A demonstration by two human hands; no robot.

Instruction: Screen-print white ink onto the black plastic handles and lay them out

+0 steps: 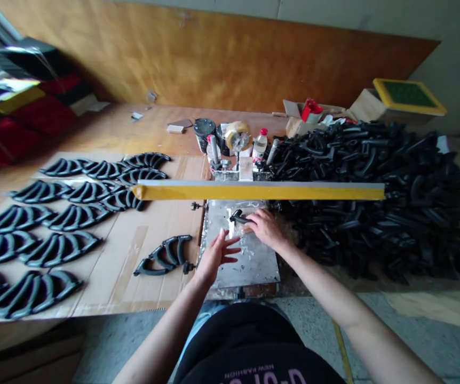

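My right hand (265, 226) rests on a black curved plastic part (238, 217) lying on the metal plate (254, 261), fingers pressed on the part's end. My left hand (217, 253) hovers just left of it over the plate's left side, fingers stretched out and holding nothing. A yellow bar (262, 190) of a raised printing frame hangs above the plate. Three black curved parts (166, 255) lie on cardboard just left of the plate.
Rows of black curved parts (54, 218) cover the cardboard at left. A big heap of the same parts (374, 186) fills the right. Behind the frame stand a tape roll (237, 136), a small bottle (259, 145) and a dark tin (204, 130). A yellow-framed screen (408, 96) lies far right.
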